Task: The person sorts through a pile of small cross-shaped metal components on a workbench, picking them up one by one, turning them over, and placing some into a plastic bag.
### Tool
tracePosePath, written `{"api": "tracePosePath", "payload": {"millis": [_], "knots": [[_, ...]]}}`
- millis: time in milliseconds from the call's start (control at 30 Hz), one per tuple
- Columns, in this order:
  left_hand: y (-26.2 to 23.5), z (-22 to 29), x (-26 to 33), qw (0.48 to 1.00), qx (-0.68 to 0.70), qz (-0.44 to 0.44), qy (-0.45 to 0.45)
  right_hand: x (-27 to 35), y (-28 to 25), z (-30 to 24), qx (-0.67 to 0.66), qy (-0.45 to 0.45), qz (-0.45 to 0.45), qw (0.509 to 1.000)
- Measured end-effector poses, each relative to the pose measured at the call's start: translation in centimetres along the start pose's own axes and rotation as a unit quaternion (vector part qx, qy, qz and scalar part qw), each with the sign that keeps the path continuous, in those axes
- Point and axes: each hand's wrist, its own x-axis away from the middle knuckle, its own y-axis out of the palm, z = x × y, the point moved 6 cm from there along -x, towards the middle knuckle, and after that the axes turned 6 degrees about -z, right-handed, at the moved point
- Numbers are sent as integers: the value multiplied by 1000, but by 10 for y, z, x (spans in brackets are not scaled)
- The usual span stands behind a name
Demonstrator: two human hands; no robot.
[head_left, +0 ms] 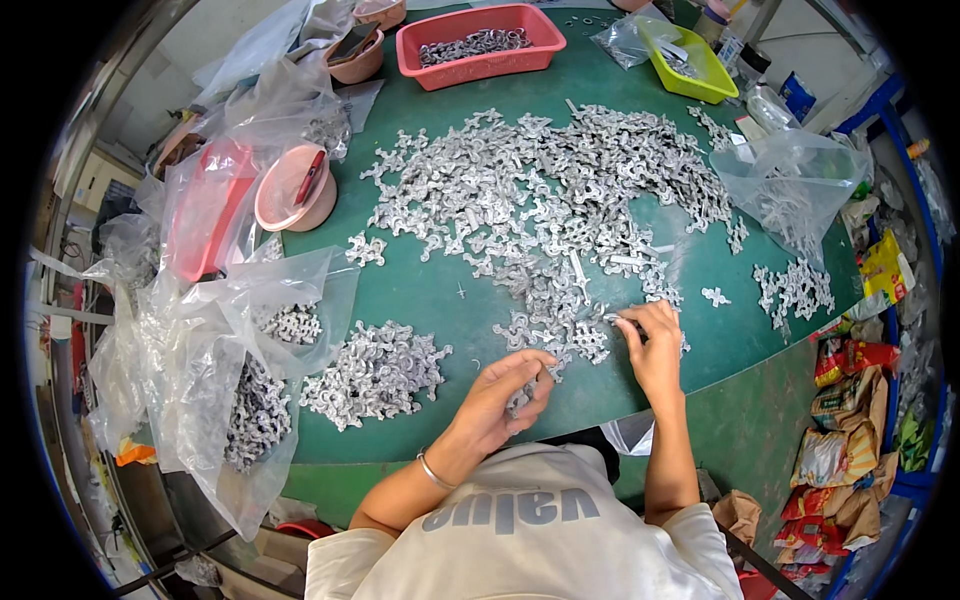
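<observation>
1. The green table (440,300) carries a big heap (545,190) of grey metal parts
2. A small pile (375,372) lies left of the hands
3. The left hand (503,395) is closed around several parts (522,397), on the heap's near side
4. The right hand (652,345) pinches one part (612,320) at the heap's near edge, and is nearer the heap

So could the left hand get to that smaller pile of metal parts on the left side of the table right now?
Probably yes. The left hand holds a few parts, but bare green table lies between it and the smaller pile, with nothing in the way.
</observation>
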Motion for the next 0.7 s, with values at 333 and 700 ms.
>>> {"api": "tracePosePath", "payload": {"millis": [333, 700], "knots": [[7, 8, -1, 988, -127, 63, 56, 19, 5, -11, -438, 224, -51, 869], [26, 32, 8, 896, -391, 108, 181, 21, 5, -45, -575, 215, -93, 784]]}}
